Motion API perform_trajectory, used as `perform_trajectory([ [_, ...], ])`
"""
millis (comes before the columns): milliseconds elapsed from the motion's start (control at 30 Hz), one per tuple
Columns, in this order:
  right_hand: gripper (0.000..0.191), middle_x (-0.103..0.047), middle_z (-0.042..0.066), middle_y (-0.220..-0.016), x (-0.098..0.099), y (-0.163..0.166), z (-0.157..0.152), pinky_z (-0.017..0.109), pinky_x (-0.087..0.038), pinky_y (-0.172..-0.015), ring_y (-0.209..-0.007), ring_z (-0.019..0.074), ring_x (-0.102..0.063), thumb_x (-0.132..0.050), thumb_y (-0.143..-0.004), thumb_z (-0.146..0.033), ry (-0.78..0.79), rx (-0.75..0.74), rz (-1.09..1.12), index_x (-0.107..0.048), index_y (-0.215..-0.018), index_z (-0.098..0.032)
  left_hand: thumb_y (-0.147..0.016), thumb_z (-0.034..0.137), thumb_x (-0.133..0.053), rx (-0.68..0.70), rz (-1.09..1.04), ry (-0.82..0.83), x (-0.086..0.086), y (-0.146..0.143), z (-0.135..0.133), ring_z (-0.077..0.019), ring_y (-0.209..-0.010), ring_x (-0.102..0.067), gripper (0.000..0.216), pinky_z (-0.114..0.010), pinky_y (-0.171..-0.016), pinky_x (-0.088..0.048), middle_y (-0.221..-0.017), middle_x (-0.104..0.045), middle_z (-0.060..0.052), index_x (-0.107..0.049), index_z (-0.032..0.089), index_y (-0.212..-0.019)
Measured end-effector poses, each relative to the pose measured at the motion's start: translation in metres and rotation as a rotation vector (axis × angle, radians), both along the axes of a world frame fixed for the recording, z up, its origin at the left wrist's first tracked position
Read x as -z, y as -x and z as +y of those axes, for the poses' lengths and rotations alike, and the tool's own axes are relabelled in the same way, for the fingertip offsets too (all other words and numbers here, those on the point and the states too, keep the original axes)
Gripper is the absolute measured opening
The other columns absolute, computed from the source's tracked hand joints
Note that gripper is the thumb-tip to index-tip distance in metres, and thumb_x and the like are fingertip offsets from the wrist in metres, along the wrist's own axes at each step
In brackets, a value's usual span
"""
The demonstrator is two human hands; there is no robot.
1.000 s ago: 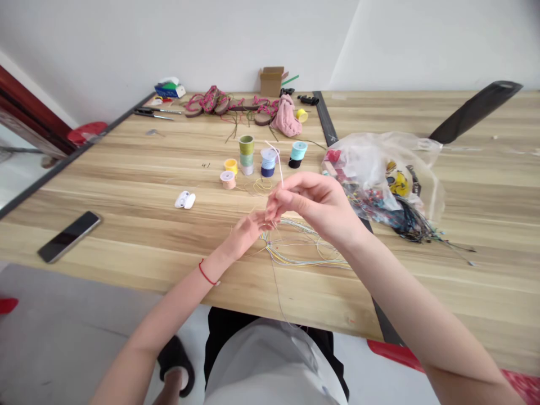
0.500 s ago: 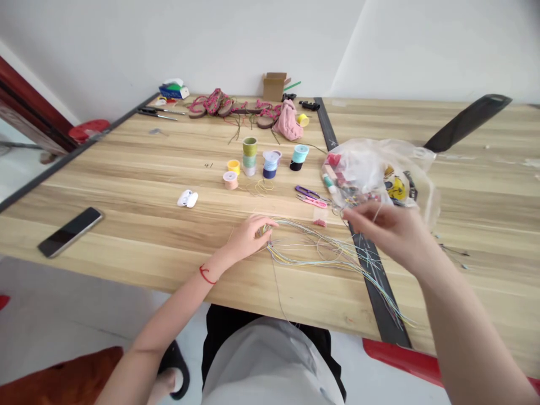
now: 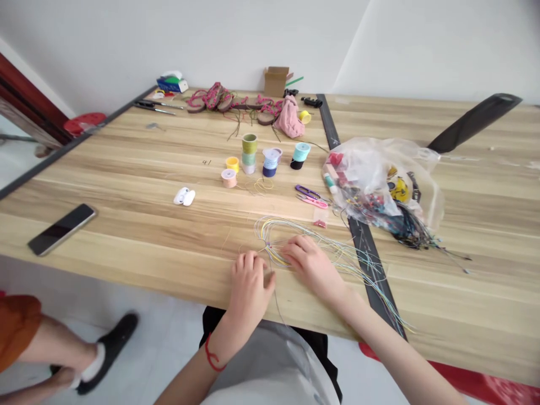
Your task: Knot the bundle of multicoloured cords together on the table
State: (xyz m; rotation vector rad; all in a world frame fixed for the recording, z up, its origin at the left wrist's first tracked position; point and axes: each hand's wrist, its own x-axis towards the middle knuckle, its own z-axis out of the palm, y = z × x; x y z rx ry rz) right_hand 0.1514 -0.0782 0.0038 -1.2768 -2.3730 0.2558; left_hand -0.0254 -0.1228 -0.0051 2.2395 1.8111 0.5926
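Note:
A bundle of long thin threads [image 3: 291, 224], mostly pale blue, yellow and grey, lies looped on the table, its loose ends trailing right. Just below the loop's left end rests my left hand [image 3: 251, 284], fingers bent toward the tabletop and thumb apart from them. My right hand [image 3: 311, 263] lies over the lower strands near where they gather, its fingers curled together. Its thumb and whatever it pinches are hidden. One grey thread [image 3: 276, 301] runs from beside my left thumb over the table's front edge.
Behind the threads are purple snips [image 3: 307, 192], pink snips [image 3: 313, 201] and a small bead bag [image 3: 320, 217]. Stacked thread spools [image 3: 249, 153] stand farther back. A plastic bag [image 3: 379, 163] sits right, a phone [image 3: 62, 229] and earbud case [image 3: 184, 196] left. Another person's leg [image 3: 63, 343] shows below.
My right hand has come down and left from above the plastic bag to the threads. My left hand has left the loop and moved toward the table's front edge.

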Motion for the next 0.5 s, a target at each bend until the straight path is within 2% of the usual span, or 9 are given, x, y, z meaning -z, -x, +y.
perform_trajectory([
  [167,0.018,-0.065,0.009,-0.091,0.012,0.005,0.01,0.037,-0.052,-0.077,-0.087,0.0232,-0.06,-0.047,-0.099,-0.019,0.016,-0.011,-0.017,-0.064,-0.093,-0.019,-0.084,0.007,-0.064,0.014,-0.05,-0.033,0.003,0.004,-0.001,-0.0251,-0.091,-0.056,0.016,-0.042,-0.081,-0.047,-0.092,-0.058,-0.005,-0.055,0.019,-0.08],
  [367,0.022,-0.063,0.008,-0.087,0.02,0.007,0.015,0.037,-0.05,-0.076,-0.083,0.0234,-0.058,-0.045,-0.1,-0.019,0.016,-0.002,-0.078,-0.061,-0.085,-0.019,-0.089,0.008,-0.058,0.023,-0.13,-0.01,0.006,0.007,-0.001,-0.0236,-0.089,-0.056,0.016,-0.04,-0.079,-0.046,-0.093,-0.059,-0.005,-0.055,0.02,-0.079],
  [500,0.022,-0.063,0.008,-0.089,0.02,0.008,0.016,0.036,-0.049,-0.075,-0.083,0.023,-0.056,-0.044,-0.1,-0.018,0.006,-0.025,-0.079,-0.061,-0.086,-0.019,-0.093,0.012,-0.057,-0.03,-0.295,-0.052,0.009,0.006,0.004,-0.0226,-0.091,-0.058,0.011,-0.039,-0.082,-0.046,-0.096,-0.061,-0.004,-0.056,0.021,-0.086],
])
